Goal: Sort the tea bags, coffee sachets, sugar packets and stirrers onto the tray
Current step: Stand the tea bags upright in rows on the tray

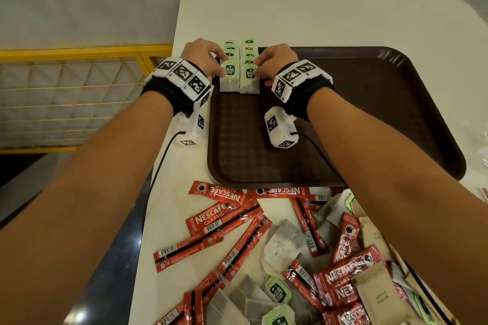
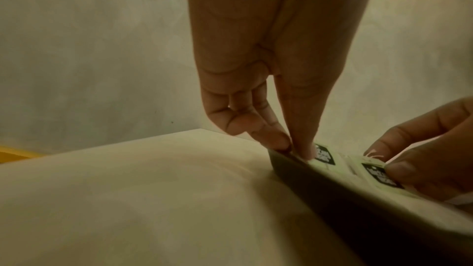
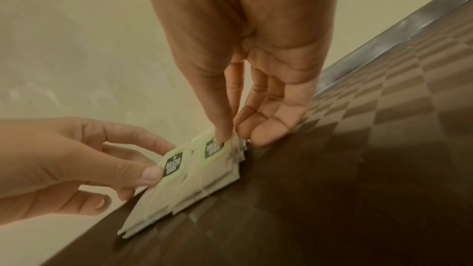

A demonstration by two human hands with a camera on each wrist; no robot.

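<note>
Tea bags [image 1: 239, 71] sit in two overlapped rows at the tray's [image 1: 383, 103] far-left corner. Left hand [image 1: 202, 57] and right hand [image 1: 274, 62] each pinch a front green tag, grip nearly closed. Judged light, limp, tear-prone; hold by the stiffer tag.

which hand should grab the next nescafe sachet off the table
Left, probably. Both hands are busy on the tea bags, but the left hand is on the side of the loose Nescafe sachets; the right hand would reach across.
</note>
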